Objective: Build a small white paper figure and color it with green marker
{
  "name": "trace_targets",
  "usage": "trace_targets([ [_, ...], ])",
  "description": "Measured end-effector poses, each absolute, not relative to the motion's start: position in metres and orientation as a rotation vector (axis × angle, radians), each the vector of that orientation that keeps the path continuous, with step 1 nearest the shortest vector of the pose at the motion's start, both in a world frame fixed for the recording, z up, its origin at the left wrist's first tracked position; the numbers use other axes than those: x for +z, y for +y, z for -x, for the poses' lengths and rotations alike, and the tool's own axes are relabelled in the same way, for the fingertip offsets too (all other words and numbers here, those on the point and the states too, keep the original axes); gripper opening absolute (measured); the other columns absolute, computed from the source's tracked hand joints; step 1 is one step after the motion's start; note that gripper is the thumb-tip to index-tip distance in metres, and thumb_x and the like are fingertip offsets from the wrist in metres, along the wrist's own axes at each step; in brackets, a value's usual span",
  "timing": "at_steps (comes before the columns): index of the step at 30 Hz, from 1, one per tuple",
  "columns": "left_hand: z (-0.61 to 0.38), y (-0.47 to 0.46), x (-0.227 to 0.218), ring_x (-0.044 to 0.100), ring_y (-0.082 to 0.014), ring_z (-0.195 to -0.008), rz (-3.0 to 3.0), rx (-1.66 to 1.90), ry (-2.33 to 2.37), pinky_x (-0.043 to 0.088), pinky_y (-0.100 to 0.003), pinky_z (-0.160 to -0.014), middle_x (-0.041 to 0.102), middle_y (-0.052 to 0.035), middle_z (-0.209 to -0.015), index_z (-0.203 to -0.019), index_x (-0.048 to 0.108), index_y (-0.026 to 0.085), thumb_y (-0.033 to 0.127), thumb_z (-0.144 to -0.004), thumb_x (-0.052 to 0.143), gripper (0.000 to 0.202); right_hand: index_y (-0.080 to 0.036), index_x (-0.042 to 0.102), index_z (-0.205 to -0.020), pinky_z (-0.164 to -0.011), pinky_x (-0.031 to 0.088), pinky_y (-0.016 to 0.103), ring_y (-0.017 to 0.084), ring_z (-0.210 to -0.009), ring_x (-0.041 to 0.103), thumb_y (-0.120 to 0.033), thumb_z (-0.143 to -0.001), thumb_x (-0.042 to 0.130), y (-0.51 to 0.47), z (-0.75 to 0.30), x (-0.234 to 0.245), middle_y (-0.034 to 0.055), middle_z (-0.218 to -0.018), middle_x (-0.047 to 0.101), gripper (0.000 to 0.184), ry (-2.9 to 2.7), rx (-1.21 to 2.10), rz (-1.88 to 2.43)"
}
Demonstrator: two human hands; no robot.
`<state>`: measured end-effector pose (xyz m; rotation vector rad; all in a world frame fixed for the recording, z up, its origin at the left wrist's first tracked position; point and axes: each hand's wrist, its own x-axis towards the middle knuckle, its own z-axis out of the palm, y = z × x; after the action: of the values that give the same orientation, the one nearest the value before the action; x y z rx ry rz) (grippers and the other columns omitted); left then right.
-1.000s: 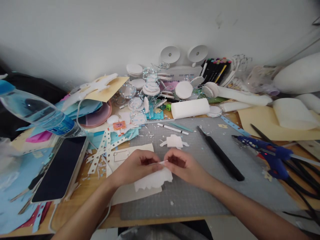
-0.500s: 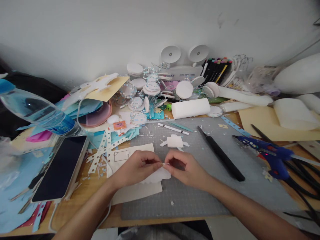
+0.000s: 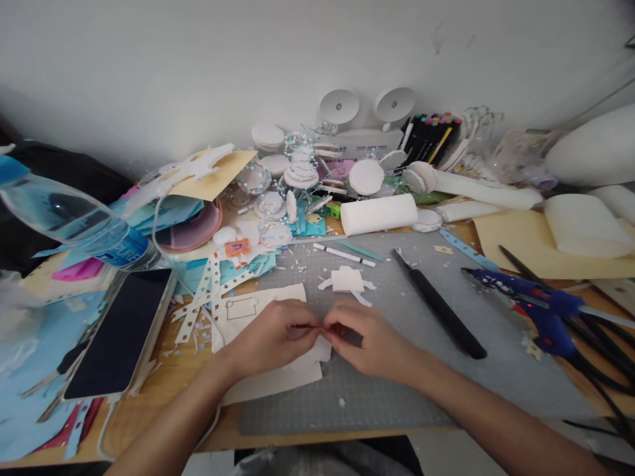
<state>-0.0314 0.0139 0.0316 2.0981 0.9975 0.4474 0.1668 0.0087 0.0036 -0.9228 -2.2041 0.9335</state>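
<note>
My left hand (image 3: 280, 334) and my right hand (image 3: 364, 337) meet fingertip to fingertip above the grey cutting mat (image 3: 387, 396). Both are closed in a pinch. What lies between the fingertips is almost wholly hidden. A white piece (image 3: 325, 350) shows just below them, over a cream sheet (image 3: 268, 383). That sheet bears a drawn rectangle and lies partly beneath my left hand. Just beyond my fingers is a small white cut-out figure (image 3: 347, 280) with thin limbs, flat on the mat.
A black-handled knife (image 3: 439, 307) lies on the mat, right of my hands. Further right are a blue glue gun (image 3: 540, 307) and black scissors (image 3: 595, 337). At left are a phone (image 3: 119, 334) and a water bottle (image 3: 79, 218). White foam pieces and a foam cylinder (image 3: 380, 214) line the back.
My fingertips have drawn closer together and now touch. Less of the white piece beneath them shows than before. The things on the table have stayed put.
</note>
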Motion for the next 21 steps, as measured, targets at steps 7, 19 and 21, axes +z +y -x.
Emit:
trace_targets([
  [7,0.0295,0.0112,0.0299,0.052,-0.0118,-0.064,-2.097,0.563,0.918,0.038,-0.021,-0.058,0.061,-0.0018,-0.067,-0.070,0.066,0.014,0.010,-0.080,0.053,0.016,-0.018,0.055,-0.077,-0.064,0.042,0.027,0.014,-0.072,0.052,-0.004,-0.079,0.053,0.0052,-0.1678,-0.0001,0.0031,-0.076,0.057,0.014,-2.142,0.875,0.744],
  [19,0.0300,0.0136,0.0375,0.050,-0.0112,-0.066,-1.719,0.526,1.050,0.038,-0.021,-0.061,0.061,0.0002,-0.069,-0.078,0.068,0.013,0.027,-0.086,0.055,0.020,-0.019,0.050,-0.090,-0.072,0.044,0.028,0.015,-0.082,0.051,-0.007,-0.086,0.049,0.0062,-0.1704,0.0019,0.0043,-0.085,0.056,0.013,-2.096,0.711,0.714],
  [21,0.0303,0.0142,0.0386,0.050,-0.0116,-0.066,-1.721,0.527,1.056,0.039,-0.021,-0.062,0.060,0.0001,-0.068,-0.077,0.068,0.013,0.028,-0.085,0.056,0.021,-0.019,0.051,-0.091,-0.072,0.044,0.028,0.015,-0.081,0.051,-0.008,-0.086,0.050,0.0065,-0.1700,0.0028,0.0036,-0.085,0.055,0.012,-2.073,0.774,0.756],
])
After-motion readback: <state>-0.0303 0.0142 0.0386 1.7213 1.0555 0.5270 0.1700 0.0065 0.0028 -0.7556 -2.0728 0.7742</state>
